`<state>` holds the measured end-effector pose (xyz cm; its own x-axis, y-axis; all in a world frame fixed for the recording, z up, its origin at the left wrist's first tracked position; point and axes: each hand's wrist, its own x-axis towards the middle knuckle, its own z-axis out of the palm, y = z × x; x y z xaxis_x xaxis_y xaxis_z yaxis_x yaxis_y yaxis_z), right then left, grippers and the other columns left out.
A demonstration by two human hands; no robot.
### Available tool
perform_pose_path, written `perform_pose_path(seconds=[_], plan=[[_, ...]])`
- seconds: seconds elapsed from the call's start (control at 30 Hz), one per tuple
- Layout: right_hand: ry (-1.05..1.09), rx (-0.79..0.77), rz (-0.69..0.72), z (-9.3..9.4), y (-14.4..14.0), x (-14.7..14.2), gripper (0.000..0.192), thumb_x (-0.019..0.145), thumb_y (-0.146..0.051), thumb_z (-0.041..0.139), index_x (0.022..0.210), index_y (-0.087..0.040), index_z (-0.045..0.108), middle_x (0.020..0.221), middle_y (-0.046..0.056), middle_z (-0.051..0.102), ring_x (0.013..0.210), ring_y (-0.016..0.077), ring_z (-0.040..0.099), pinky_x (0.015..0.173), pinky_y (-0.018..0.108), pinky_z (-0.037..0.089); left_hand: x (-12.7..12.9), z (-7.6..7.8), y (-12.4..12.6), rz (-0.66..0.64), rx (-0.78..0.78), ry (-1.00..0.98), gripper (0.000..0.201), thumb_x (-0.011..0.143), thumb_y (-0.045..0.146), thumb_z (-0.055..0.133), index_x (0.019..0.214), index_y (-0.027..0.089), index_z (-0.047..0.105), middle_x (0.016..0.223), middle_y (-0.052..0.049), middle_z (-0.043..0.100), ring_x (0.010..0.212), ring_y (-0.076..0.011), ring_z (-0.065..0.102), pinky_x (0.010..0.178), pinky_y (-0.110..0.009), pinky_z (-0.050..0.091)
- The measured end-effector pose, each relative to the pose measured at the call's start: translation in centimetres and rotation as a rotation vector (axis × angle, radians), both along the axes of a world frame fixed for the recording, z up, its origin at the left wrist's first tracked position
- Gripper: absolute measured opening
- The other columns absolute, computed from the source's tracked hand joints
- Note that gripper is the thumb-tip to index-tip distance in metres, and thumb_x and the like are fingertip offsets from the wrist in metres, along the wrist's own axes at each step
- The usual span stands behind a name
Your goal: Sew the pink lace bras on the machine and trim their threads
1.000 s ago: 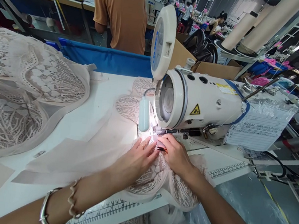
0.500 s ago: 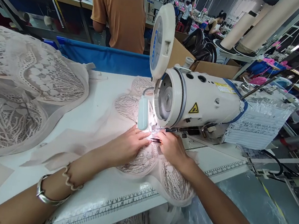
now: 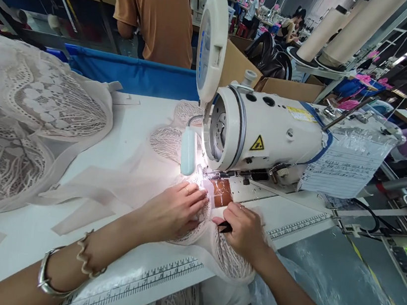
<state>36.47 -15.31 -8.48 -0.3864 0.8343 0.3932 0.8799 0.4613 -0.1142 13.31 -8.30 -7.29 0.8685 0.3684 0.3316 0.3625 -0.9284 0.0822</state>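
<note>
My left hand point(image 3: 185, 207) lies flat on a pale pink lace bra point(image 3: 233, 249), fingers stretched out beside the lit needle area of a white sewing machine point(image 3: 273, 132). To the right, my right hand point(image 3: 244, 230) is closed around a small black tool point(image 3: 225, 227). Only a dark part of that tool shows, so I cannot tell its exact kind. The right fingertips are at the bra's edge. Between my hands and the machine, a brown patch point(image 3: 222, 193) shows on the machine bed. The needle point is hidden behind a pale green lamp point(image 3: 188, 153).
More lace bra pieces point(image 3: 25, 169) are heaped on the left of the white table point(image 3: 118, 256). A printed ruler point(image 3: 145, 282) runs along its front edge. Thread cones point(image 3: 320, 35) stand at the back right. A person in a brown shirt point(image 3: 156, 11) sits beyond a blue cloth point(image 3: 135, 73).
My right hand has drawn back from the needle area toward me with the black tool, uncovering the brown patch. My left hand has shifted slightly nearer me. The whole view has moved a little.
</note>
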Motion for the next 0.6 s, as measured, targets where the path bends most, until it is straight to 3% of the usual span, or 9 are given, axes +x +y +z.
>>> perform_pose_path(seconds=[0.1,0.13,0.2,0.27,0.47,0.6], plan=[[-0.020,-0.144,-0.051,1.0,2.0,0.7,0.016,0.095,-0.030,0.057,0.090,-0.018,0.065,0.065,0.001,0.067,0.059,0.0167,0.059,0.058,0.027,0.035,0.0,-0.2,0.4,-0.032,0.026,-0.013,0.025,0.101,0.025,0.049,0.116,0.013,0.066,0.117,-0.014,0.071,0.108,-0.0287,0.064,0.095,-0.047,0.050],[-0.041,-0.230,-0.066,1.5,2.6,0.8,0.018,0.092,-0.029,0.058,0.104,-0.019,0.067,0.068,0.000,0.071,0.061,0.0173,0.062,0.059,0.027,0.036,0.0,-0.3,0.5,-0.045,0.031,-0.029,0.026,0.102,0.022,0.046,0.115,0.013,0.066,0.116,-0.014,0.071,0.107,-0.0277,0.064,0.097,-0.047,0.049],[-0.107,-0.389,-0.059,2.6,3.7,0.7,0.040,0.091,-0.027,0.059,0.131,-0.026,0.060,0.080,-0.001,0.078,0.069,0.0190,0.068,0.061,0.026,0.037,0.0,-0.3,0.7,-0.061,0.028,-0.055,0.027,0.102,0.021,0.046,0.117,0.010,0.065,0.113,-0.013,0.073,0.105,-0.0264,0.066,0.101,-0.047,0.048],[-0.182,-0.473,-0.043,3.5,4.4,0.3,0.053,0.092,-0.026,0.058,0.144,-0.032,0.053,0.091,0.000,0.080,0.079,0.0209,0.072,0.064,0.027,0.037,0.0,-0.2,0.8,-0.060,0.017,-0.067,0.027,0.102,0.022,0.048,0.119,0.008,0.065,0.112,-0.014,0.073,0.103,-0.0260,0.066,0.104,-0.048,0.047],[-0.299,-0.468,-0.062,3.8,5.6,-0.7,0.061,0.087,-0.020,0.057,0.147,-0.030,0.053,0.094,0.003,0.081,0.083,0.0233,0.072,0.065,0.029,0.038,0.0,0.0,0.8,-0.022,0.030,-0.094,0.026,0.102,0.019,0.047,0.112,0.011,0.069,0.114,-0.013,0.071,0.108,-0.0277,0.061,0.096,-0.045,0.048],[-0.267,-0.392,-0.024,3.1,6.0,-0.5,0.065,0.078,-0.011,0.058,0.140,-0.028,0.060,0.092,0.002,0.080,0.080,0.0218,0.070,0.063,0.029,0.038,-0.1,-0.1,0.8,0.009,0.063,-0.032,0.033,0.105,0.017,0.038,0.109,0.012,0.070,0.114,-0.011,0.072,0.112,-0.0284,0.059,0.102,-0.047,0.041]])
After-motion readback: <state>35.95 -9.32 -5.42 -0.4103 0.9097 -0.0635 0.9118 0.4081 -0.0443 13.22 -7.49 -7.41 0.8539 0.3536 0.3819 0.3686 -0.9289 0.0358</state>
